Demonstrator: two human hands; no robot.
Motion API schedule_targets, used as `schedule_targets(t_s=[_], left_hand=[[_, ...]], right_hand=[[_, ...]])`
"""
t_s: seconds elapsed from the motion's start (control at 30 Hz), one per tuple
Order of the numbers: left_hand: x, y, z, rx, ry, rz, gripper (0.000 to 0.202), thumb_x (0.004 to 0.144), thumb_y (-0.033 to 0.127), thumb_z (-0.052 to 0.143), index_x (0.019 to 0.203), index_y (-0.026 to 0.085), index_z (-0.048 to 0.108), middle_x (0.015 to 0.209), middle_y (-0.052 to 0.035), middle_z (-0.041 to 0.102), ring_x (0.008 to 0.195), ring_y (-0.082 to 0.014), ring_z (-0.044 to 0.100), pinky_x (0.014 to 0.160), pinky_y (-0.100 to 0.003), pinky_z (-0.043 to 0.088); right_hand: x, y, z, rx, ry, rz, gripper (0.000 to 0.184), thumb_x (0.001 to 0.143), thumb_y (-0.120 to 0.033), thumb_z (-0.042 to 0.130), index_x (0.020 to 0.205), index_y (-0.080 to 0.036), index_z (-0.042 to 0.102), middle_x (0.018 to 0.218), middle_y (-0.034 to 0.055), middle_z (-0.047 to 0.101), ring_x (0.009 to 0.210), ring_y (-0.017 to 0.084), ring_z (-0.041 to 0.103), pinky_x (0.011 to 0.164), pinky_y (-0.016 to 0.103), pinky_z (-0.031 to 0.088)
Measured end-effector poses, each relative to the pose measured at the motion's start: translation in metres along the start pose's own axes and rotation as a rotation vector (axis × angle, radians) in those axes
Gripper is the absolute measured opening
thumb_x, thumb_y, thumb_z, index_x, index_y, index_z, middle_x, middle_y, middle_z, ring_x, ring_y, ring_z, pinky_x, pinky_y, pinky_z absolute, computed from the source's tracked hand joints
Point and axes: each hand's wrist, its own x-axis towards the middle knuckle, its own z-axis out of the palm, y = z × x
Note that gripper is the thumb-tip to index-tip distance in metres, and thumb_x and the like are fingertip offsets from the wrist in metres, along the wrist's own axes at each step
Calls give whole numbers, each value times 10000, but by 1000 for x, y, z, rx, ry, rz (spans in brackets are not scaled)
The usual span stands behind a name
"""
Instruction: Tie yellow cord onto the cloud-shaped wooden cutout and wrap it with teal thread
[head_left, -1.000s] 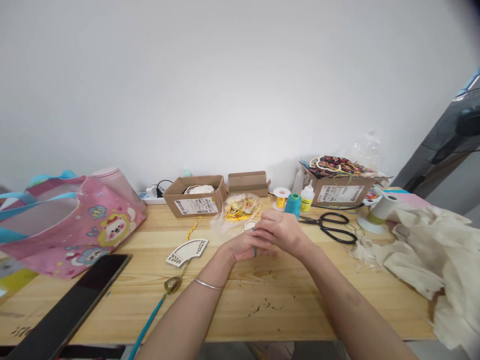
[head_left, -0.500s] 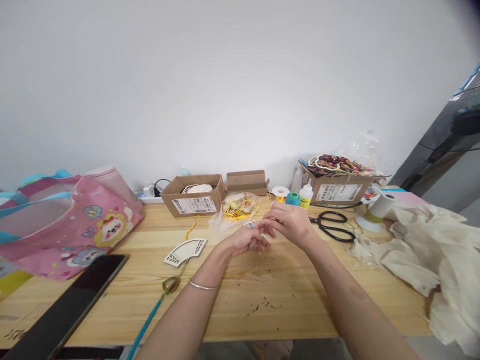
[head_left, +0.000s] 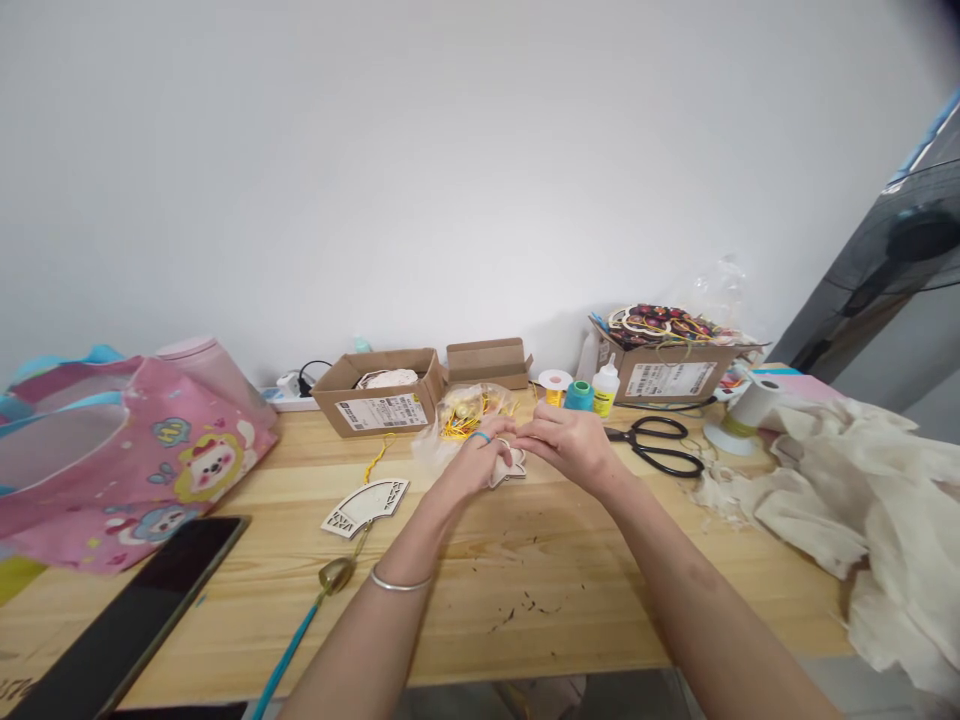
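My left hand (head_left: 481,460), with a blue band round one finger, is curled at the edge of a small pale wooden cutout (head_left: 516,466). Most of that piece is hidden beneath the fingers. Just to the right, my right hand (head_left: 568,446) has its fingers pressed together, pointing at the left fingertips; whatever is between them is too small to make out. Behind the left hand lies a clear plastic bag (head_left: 431,440) with yellow cords (head_left: 459,427). A fan-shaped wooden piece (head_left: 365,507) with a yellow cord and a gold-and-teal tassel (head_left: 300,640) rests left of my forearm.
Black scissors (head_left: 660,446), a glue bottle (head_left: 606,388) and a teal thread spool (head_left: 580,396) stand or lie rightward. Cardboard boxes (head_left: 380,412) line the wall. Cream cloth (head_left: 810,490) covers the right side; a pink bag (head_left: 150,450) and a phone (head_left: 142,620) occupy the left.
My left fingers have drawn together and moved slightly left, showing more of the wooden cutout. The two hands are less overlapped. The whole view has shifted a little.
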Motion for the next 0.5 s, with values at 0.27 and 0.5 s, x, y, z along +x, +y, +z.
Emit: schedule_targets(t_s=[0.27, 0.5], left_hand=[[-9, 11, 8, -254, -587, -191, 225, 602, 118, 376, 685, 137, 584, 696, -44, 594, 592, -125, 537, 447, -199, 364], [-14, 12, 14, -513, -894, -249, 311, 572, 75, 379, 764, 107, 621, 735, -74, 628, 671, -157, 583, 702, -311, 433]], right_hand=[[1, -5, -3, 61, 7, 12, 292, 827, -362, 440, 723, -192, 654, 624, 6, 548, 568, 68, 496, 499, 180, 310], [3, -4, -1, 118, -21, 40, 276, 811, -365, 463, 729, -190, 661, 627, 9, 556, 569, 77, 497, 514, 185, 336]])
